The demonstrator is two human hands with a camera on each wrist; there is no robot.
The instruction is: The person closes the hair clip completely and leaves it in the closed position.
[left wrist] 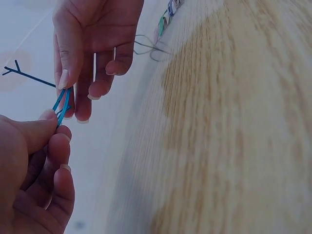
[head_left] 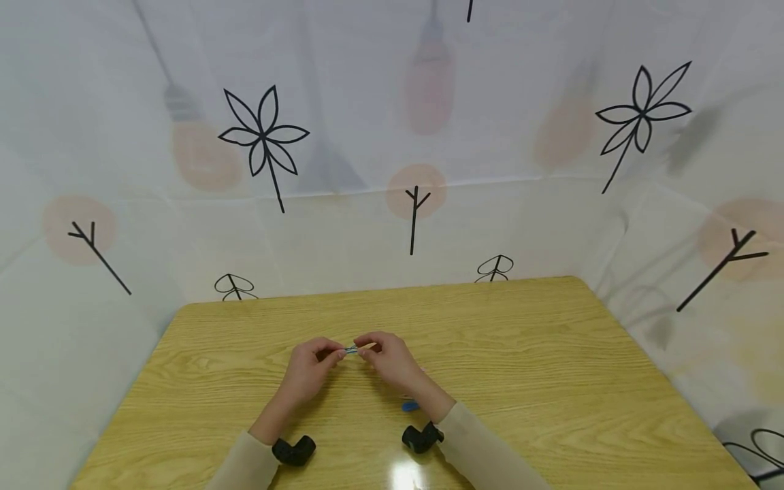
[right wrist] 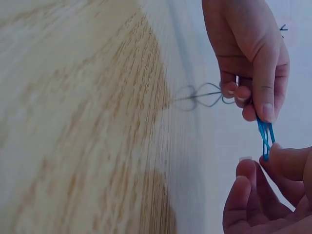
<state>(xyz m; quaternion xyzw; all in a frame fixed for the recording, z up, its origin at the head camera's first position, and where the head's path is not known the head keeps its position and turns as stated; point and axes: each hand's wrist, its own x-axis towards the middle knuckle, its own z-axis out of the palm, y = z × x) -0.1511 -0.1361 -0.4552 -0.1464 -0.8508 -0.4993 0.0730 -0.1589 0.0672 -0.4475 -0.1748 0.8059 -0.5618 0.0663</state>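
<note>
A thin blue snap hair clip (head_left: 351, 350), with slim bars and a narrow inner tongue, is held in the air between both hands above the middle of the table. My left hand (head_left: 309, 367) pinches one end between thumb and index finger. From the other side, my right hand (head_left: 388, 361) pinches the opposite end with its thumb and fingertips. In the left wrist view, the bars of the clip (left wrist: 62, 106) stand apart between the two hands. The right wrist view shows several blue strands of the clip (right wrist: 265, 136); its ends are hidden under the fingertips.
Under the right forearm lies a blue piece (head_left: 410, 406), partly covered by the arm. Small pieces in green, purple and pink (left wrist: 166, 17) lie behind the right hand in the left wrist view. A patterned white cloth (head_left: 343, 238) hangs behind the wooden table (head_left: 520, 354).
</note>
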